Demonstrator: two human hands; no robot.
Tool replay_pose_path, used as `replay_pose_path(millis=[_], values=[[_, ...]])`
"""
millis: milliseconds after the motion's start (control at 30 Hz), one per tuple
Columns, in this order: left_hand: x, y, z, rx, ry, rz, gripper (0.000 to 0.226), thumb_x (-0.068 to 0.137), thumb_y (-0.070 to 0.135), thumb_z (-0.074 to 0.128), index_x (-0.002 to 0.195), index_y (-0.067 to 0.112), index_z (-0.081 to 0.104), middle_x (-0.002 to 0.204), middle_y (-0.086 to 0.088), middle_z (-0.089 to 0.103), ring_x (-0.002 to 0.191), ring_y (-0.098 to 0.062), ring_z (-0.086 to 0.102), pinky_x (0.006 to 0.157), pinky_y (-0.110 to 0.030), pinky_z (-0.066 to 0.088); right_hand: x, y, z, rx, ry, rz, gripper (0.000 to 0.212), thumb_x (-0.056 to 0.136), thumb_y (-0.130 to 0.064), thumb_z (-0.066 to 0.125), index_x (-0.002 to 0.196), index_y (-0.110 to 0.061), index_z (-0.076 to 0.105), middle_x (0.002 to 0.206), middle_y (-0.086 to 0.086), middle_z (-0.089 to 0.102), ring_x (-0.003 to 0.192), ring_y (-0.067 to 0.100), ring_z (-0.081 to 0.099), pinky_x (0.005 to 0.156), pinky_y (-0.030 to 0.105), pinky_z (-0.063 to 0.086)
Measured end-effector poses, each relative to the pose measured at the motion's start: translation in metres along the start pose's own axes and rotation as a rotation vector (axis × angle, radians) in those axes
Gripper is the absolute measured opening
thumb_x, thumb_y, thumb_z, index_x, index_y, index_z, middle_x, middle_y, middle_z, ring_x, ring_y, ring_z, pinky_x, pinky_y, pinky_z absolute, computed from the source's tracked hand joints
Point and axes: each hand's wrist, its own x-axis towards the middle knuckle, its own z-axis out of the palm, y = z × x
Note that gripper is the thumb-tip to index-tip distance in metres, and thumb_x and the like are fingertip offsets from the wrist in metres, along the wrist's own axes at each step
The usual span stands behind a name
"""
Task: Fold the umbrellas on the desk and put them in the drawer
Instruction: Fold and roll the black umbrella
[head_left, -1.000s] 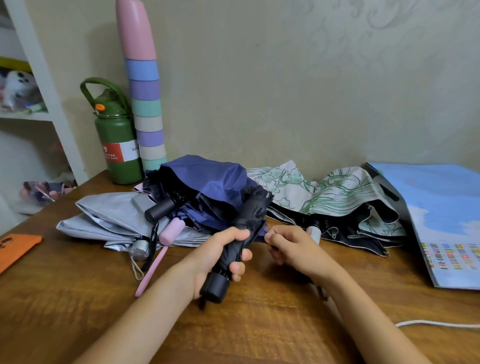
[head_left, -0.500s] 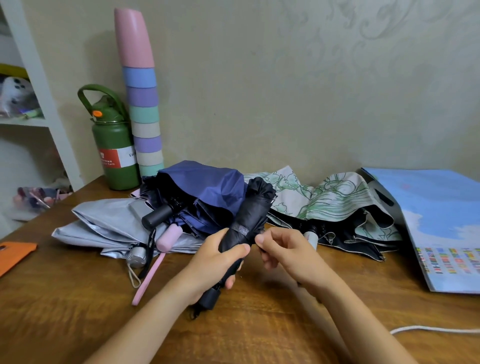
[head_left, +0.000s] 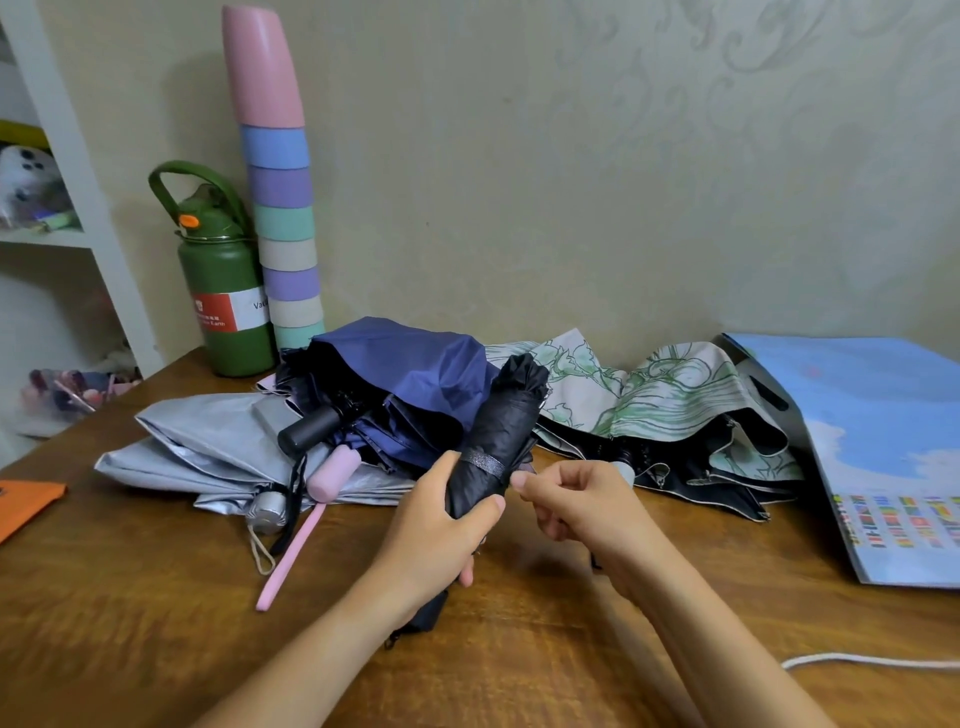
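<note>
Partly hidden under left hand (head_left: 431, 525): black umbrella (head_left: 501, 436).

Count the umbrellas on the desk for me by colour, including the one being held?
Black, gripped by the left hand: 1, the black umbrella
Navy blue: 1, the blue umbrella
Silver grey: 1, the grey umbrella
White with green drawing: 1, the white umbrella
Total: 4

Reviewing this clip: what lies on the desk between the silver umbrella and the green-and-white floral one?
In the head view, the loosely collapsed navy umbrella lies between the silver umbrella and the floral umbrella, partly hidden by the rolled black umbrella gripped in the left hand.
</note>
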Motion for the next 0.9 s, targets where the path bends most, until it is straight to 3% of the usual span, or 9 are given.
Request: replay_pose_path(millis=[233, 433, 533, 600, 667, 733, 800, 867, 900], values=[[-0.002, 0.003, 0.001, 0.038, 0.016, -0.001, 0.009, 0.095, 0.025, 0.065, 0.098, 0.030, 0.059, 0.064, 0.002, 0.058, 0.042, -0.028, 0.053, 0.048, -0.035, 0.045, -0.004, -0.005, 0.004, -0.106, -0.013, -0.118, 0.024, 0.098, -0.019, 0.068, 0.079, -0.004, 0.067, 0.070, 0.011, 0.067, 0.063, 0.015, 0.062, 0.062, 0.023, 0.048], [-0.003, 0.005, 0.003, 0.039, 0.021, -0.024, 0.010, 0.094, 0.026, 0.065, 0.095, 0.033, 0.059, 0.067, -0.001, 0.061, 0.042, -0.026, 0.054, 0.048, -0.035, 0.045, -0.003, 0.000, 0.009, -0.337, 0.087, -0.126, 0.026, 0.080, -0.052, 0.062, 0.080, -0.026, 0.068, 0.073, 0.001, 0.074, 0.071, 0.015, 0.070, 0.087, 0.049, 0.056], [-0.005, 0.010, 0.004, 0.109, 0.004, -0.016, 0.011, 0.095, 0.030, 0.064, 0.099, 0.036, 0.056, 0.071, 0.000, 0.064, 0.041, -0.023, 0.057, 0.048, -0.033, 0.046, -0.006, -0.001, 0.011, -0.375, 0.094, -0.162, 0.026, 0.089, -0.048, 0.063, 0.078, -0.026, 0.067, 0.070, -0.001, 0.074, 0.068, 0.015, 0.071, 0.086, 0.053, 0.056], [-0.008, 0.014, 0.003, 0.157, 0.011, -0.021, 0.014, 0.095, 0.033, 0.064, 0.103, 0.038, 0.054, 0.074, 0.000, 0.065, 0.042, -0.021, 0.059, 0.048, -0.032, 0.049, -0.006, -0.003, 0.010, -0.441, 0.073, -0.197, 0.030, 0.092, -0.052, 0.058, 0.078, -0.026, 0.066, 0.069, -0.006, 0.074, 0.067, 0.012, 0.071, 0.086, 0.054, 0.053], [-0.010, 0.015, 0.002, 0.230, 0.028, -0.026, 0.020, 0.094, 0.040, 0.065, 0.106, 0.038, 0.049, 0.076, 0.000, 0.066, 0.045, -0.019, 0.062, 0.048, -0.031, 0.051, -0.006, -0.002, 0.012, -0.570, 0.103, -0.229, 0.040, 0.098, -0.054, 0.049, 0.075, -0.026, 0.065, 0.068, -0.011, 0.072, 0.067, 0.008, 0.068, 0.090, 0.041, 0.049], [-0.012, 0.015, 0.005, 0.372, 0.038, 0.008, 0.032, 0.092, 0.045, 0.064, 0.113, 0.036, 0.043, 0.081, 0.002, 0.068, 0.059, -0.018, 0.066, 0.055, -0.037, 0.056, -0.012, -0.007, 0.019, -0.750, 0.149, -0.236, 0.046, 0.101, -0.053, 0.046, 0.072, -0.022, 0.063, 0.063, -0.006, 0.068, 0.062, 0.005, 0.059, 0.084, 0.007, 0.035], [-0.013, 0.013, 0.012, 0.579, -0.009, 0.031, 0.062, 0.090, 0.042, 0.064, 0.140, 0.029, 0.031, 0.114, -0.001, 0.067, 0.093, -0.020, 0.066, 0.079, -0.039, 0.056, -0.020, -0.010, 0.028, -0.774, 0.163, -0.214, 0.048, 0.101, -0.052, 0.051, 0.071, -0.017, 0.060, 0.056, -0.005, 0.058, 0.055, 0.006, 0.052, 0.065, 0.007, 0.037], [-0.015, 0.011, 0.018, 0.646, -0.068, 0.025, 0.096, 0.089, 0.040, 0.065, 0.159, 0.020, 0.004, 0.151, -0.003, 0.044, 0.131, -0.022, 0.051, 0.103, -0.033, 0.047, -0.025, -0.012, 0.031, -0.637, 0.183, -0.153, 0.050, 0.098, -0.055, 0.055, 0.071, -0.014, 0.061, 0.054, -0.005, 0.056, 0.057, 0.003, 0.054, 0.059, 0.014, 0.040], [-0.017, 0.011, 0.020, 0.636, -0.080, 0.060, 0.100, 0.087, 0.042, 0.065, 0.160, 0.022, -0.002, 0.156, -0.001, 0.035, 0.137, -0.022, 0.046, 0.107, -0.033, 0.044, -0.022, -0.010, 0.030, -0.549, 0.210, -0.104, 0.048, 0.098, -0.054, 0.057, 0.074, -0.013, 0.064, 0.054, -0.007, 0.058, 0.059, -0.001, 0.056, 0.058, 0.013, 0.040]])
